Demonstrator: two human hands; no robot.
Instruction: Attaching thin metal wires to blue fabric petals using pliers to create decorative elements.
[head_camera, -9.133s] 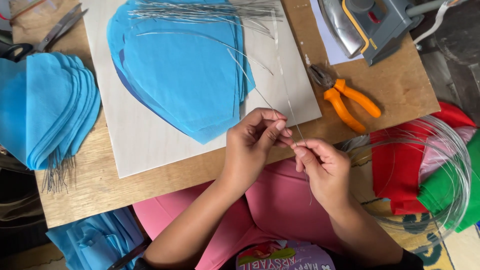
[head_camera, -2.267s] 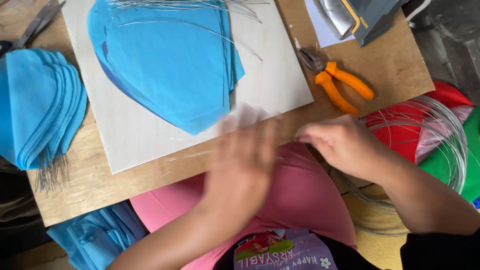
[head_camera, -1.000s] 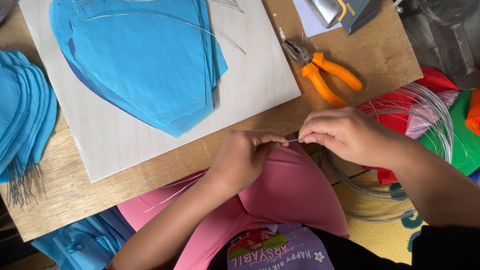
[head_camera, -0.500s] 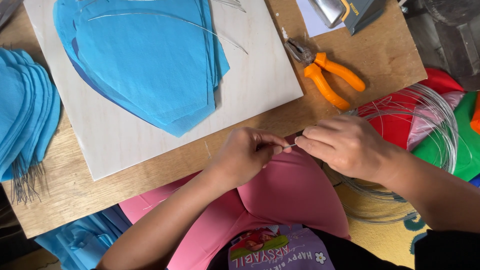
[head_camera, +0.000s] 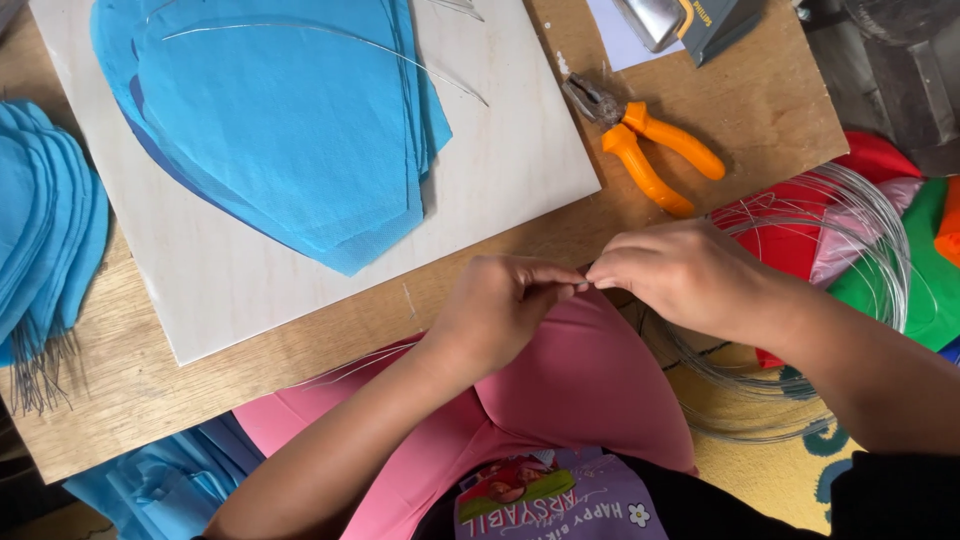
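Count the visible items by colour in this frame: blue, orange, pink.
Blue: 3, namely cut sheets on the white board, petal stack at left, crumpled blue pile
Orange: 1, pliers
Pink: 1, pink sheet
Total: 5

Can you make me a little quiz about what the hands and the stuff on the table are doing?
1. What colour are the handles of the pliers?
2. True or false: the left hand and right hand meet fingertip to fingertip.
3. The coil of wire lies: A) on the blue paper petals, B) beside the right hand, C) under the white board.

Key: 1 orange; 2 true; 3 B.
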